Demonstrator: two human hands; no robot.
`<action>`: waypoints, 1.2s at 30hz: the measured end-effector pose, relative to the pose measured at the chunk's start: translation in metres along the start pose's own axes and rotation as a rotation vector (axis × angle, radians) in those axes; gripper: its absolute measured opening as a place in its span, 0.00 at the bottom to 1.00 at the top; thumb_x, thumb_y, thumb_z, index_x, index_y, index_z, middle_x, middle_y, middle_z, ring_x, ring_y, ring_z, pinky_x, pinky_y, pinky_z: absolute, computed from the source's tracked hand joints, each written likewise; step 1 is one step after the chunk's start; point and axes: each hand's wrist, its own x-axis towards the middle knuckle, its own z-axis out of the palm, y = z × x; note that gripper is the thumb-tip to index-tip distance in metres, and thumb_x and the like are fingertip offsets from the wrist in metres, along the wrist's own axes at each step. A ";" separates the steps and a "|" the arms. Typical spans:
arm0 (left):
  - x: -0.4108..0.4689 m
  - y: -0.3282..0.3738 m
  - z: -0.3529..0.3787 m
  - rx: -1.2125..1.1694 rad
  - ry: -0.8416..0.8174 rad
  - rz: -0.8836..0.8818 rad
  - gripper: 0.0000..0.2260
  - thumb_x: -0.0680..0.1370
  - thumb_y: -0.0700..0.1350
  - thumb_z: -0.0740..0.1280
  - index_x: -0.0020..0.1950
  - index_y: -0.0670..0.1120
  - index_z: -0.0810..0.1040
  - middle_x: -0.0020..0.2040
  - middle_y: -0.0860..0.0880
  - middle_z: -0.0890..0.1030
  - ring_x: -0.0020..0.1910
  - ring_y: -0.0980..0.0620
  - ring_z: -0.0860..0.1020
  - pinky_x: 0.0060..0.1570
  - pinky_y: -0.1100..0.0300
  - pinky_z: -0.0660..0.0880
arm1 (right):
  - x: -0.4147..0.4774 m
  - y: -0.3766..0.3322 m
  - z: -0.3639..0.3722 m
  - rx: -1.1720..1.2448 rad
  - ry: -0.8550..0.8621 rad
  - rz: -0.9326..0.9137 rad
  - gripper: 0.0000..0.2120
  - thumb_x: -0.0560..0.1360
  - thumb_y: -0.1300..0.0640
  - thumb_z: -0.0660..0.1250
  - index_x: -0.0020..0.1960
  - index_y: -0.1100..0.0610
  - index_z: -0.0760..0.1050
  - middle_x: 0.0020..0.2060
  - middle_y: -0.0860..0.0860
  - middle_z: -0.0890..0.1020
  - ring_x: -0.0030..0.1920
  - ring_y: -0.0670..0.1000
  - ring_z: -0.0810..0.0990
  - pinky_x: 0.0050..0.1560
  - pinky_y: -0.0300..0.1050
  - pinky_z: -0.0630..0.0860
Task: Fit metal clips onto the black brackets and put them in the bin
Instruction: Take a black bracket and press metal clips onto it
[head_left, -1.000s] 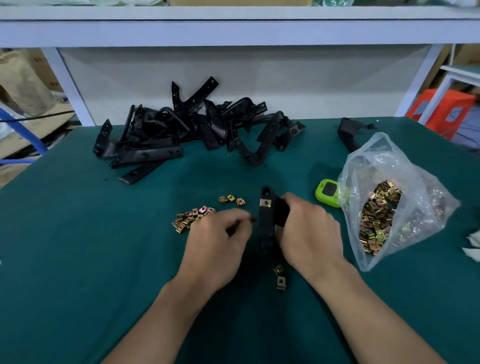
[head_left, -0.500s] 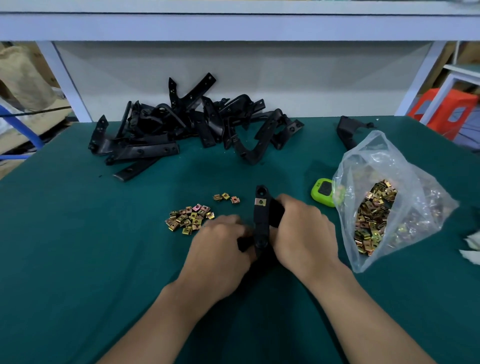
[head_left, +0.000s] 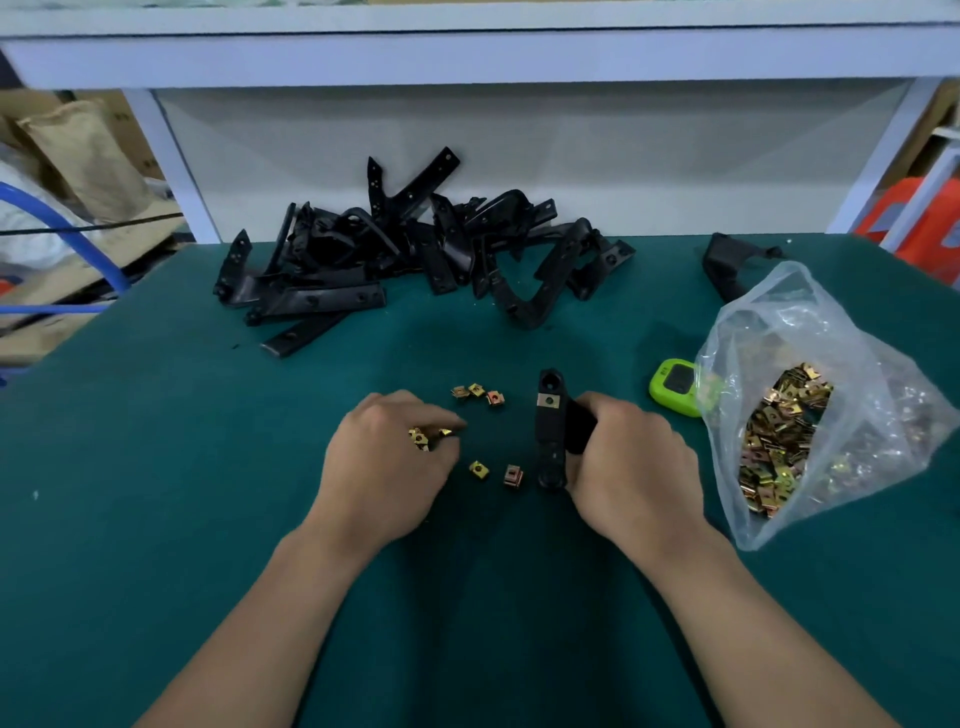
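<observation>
Only 1 view, worn on the head, wide-angle, faces forward and down, close over the green table (head_left: 156, 519). The left hand (head_left: 387, 467), pinching metal clips (head_left: 422, 439), and the right hand (head_left: 634, 467), gripping a black bracket (head_left: 550, 431), sit mid-frame. Beyond the fingertips, the bracket pile (head_left: 405, 249) and white shelf frame (head_left: 467, 57) fill the top. Both forearms run to the bottom edge.

Green-topped table (head_left: 156, 467) under a white shelf (head_left: 467, 52), pale back wall (head_left: 571, 150).

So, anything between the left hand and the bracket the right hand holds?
Nothing that blocks. Between left hand and bracket, gripped by the right hand, only two loose clips lie flat on the mat.
</observation>
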 end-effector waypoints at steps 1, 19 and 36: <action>0.000 -0.003 -0.001 -0.005 -0.028 -0.014 0.07 0.74 0.46 0.73 0.47 0.59 0.87 0.46 0.60 0.82 0.52 0.58 0.77 0.55 0.59 0.74 | 0.000 -0.001 0.000 0.000 -0.006 -0.002 0.10 0.70 0.50 0.71 0.50 0.45 0.76 0.30 0.43 0.70 0.32 0.56 0.69 0.36 0.48 0.65; -0.002 0.003 0.015 -0.168 -0.063 -0.020 0.09 0.72 0.44 0.77 0.38 0.57 0.81 0.37 0.67 0.80 0.39 0.64 0.77 0.37 0.74 0.69 | 0.003 -0.006 0.002 0.011 -0.083 -0.019 0.08 0.70 0.50 0.67 0.49 0.46 0.74 0.33 0.46 0.75 0.36 0.60 0.70 0.39 0.49 0.67; -0.013 0.040 0.028 -0.857 -0.023 -0.245 0.10 0.76 0.31 0.72 0.45 0.46 0.84 0.41 0.49 0.88 0.40 0.55 0.85 0.43 0.65 0.80 | -0.002 -0.008 -0.002 0.024 -0.043 -0.042 0.10 0.70 0.51 0.69 0.50 0.46 0.74 0.33 0.46 0.76 0.38 0.61 0.76 0.39 0.50 0.68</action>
